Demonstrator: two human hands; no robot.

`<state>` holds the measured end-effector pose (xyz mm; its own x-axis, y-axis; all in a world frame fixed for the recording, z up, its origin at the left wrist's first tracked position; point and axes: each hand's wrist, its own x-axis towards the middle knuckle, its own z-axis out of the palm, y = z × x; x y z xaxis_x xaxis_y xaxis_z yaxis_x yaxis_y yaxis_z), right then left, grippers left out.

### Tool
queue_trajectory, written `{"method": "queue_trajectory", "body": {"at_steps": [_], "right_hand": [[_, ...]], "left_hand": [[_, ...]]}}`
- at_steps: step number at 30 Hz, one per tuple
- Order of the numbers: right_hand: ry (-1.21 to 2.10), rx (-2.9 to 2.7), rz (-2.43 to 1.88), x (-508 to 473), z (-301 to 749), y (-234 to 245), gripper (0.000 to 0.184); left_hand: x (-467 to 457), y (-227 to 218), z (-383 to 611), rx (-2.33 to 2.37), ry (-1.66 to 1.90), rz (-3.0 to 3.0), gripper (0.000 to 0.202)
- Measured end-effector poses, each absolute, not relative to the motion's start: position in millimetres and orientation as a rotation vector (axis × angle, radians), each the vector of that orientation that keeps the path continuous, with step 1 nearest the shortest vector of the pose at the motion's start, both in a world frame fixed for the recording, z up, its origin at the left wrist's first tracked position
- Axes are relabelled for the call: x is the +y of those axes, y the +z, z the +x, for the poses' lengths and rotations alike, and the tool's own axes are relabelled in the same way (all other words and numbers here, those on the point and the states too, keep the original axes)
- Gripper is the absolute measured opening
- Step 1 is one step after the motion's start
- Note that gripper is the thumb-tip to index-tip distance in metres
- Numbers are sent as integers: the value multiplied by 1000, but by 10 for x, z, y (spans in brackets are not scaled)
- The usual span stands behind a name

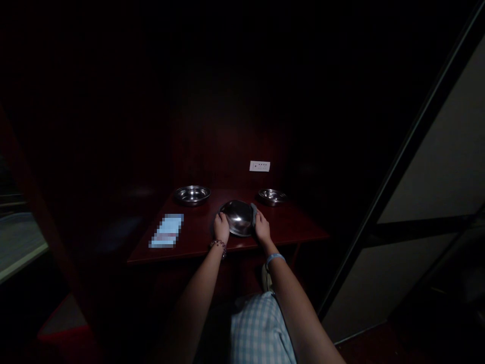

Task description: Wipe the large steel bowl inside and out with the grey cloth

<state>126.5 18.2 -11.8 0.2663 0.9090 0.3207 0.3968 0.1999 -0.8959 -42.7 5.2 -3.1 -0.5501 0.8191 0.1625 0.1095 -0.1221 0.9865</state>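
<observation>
A steel bowl (238,216) is tilted up near the front edge of a dark red table (295,227). My left hand (221,227) grips its left rim, fingers closed round it. My right hand (261,227) is on the right rim and presses a grey cloth (253,208) against it. A bead bracelet is on my left wrist and a light blue band on my right.
Two more steel bowls stand at the back of the table, one on the left (192,194) and one on the right (272,196). A blurred card (167,230) lies at the front left. A white socket plate (259,166) is on the dark back wall. A pale panel (435,167) stands to the right.
</observation>
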Motion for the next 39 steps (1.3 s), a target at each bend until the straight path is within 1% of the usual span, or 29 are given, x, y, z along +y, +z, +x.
{"method": "queue_trajectory", "body": {"at_steps": [8,23,39], "right_hand": [[561,-1324,-1407,179,1265,-118,50],[541,-1337,-1389,200,1280,-144,50],[550,-1329,-1392,221,1286,-168,50]], "left_hand": [[20,2,-437,1638,1684,1054,34],[1,15,-432,1598,1702,1031,31],[-4,28,-428,1593,1709,1022,32]]}}
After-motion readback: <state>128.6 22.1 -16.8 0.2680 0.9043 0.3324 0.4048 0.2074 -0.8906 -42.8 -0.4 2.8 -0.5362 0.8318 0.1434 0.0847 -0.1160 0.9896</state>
